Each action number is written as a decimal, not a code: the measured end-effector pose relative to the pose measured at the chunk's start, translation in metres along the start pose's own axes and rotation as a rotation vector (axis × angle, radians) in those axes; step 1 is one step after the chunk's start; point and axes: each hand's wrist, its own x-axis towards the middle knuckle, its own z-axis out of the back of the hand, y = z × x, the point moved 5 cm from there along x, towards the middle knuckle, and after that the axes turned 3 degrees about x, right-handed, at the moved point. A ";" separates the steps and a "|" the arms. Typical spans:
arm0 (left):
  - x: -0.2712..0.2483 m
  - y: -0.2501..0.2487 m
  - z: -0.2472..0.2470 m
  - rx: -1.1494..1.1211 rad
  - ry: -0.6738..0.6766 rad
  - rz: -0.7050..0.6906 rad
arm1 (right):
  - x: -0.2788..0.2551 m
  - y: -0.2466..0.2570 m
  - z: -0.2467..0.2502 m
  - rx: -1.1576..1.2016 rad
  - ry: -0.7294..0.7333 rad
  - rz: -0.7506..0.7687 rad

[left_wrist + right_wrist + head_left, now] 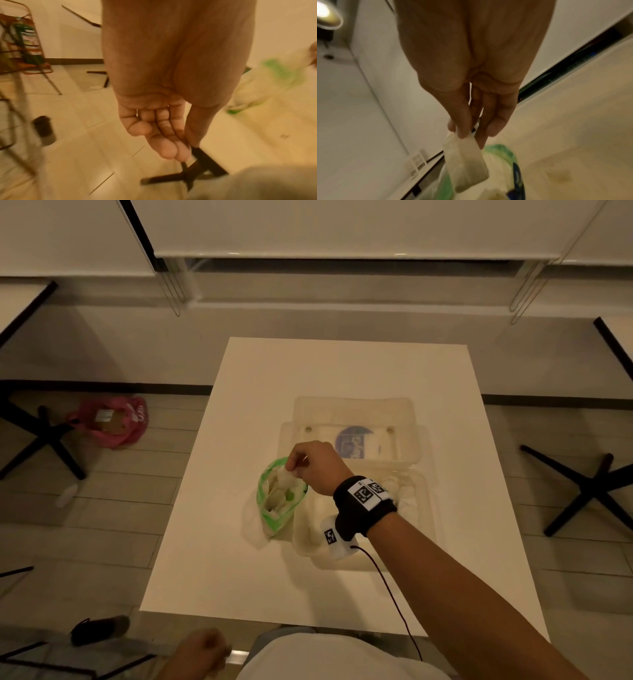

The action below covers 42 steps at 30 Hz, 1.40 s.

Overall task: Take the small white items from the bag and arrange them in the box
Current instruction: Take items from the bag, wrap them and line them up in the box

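Small white sachet (467,166) pinched at its top edge by right hand (315,467), dangling just above the mouth of the green-and-white bag (279,501). Best lifted straight clear, then carried right and laid flat in the clear plastic box (416,529) beside it. Left hand (159,129) idle, loosely curled, holding nothing, below the white table (239,542) edge.

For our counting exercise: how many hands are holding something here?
1: the right hand pinches a small white item above the green bag. The left hand hangs empty below the table.
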 end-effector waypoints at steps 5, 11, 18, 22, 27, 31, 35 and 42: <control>-0.037 -0.119 0.053 -0.022 -0.106 -0.336 | -0.023 0.003 0.031 0.204 -0.068 0.069; -0.065 -0.249 0.079 -0.212 -0.319 -0.669 | -0.058 0.014 0.057 0.348 -0.070 0.130; -0.071 -0.311 0.060 -0.283 -0.270 -0.816 | -0.088 0.018 0.072 0.479 -0.133 0.143; -0.072 -0.315 0.056 -0.390 -0.290 -0.806 | -0.110 0.003 0.083 0.633 -0.305 0.067; -0.074 -0.318 0.051 -0.454 -0.266 -0.791 | -0.131 -0.007 0.071 0.647 -0.266 0.019; -0.078 -0.318 0.047 -0.462 -0.239 -0.798 | -0.134 -0.005 0.062 0.660 -0.256 0.004; -0.080 -0.319 0.046 -0.468 -0.242 -0.800 | -0.134 -0.004 0.062 0.729 -0.294 0.004; -0.082 -0.317 0.049 -0.503 -0.353 -0.770 | -0.135 0.002 0.060 0.669 -0.446 0.007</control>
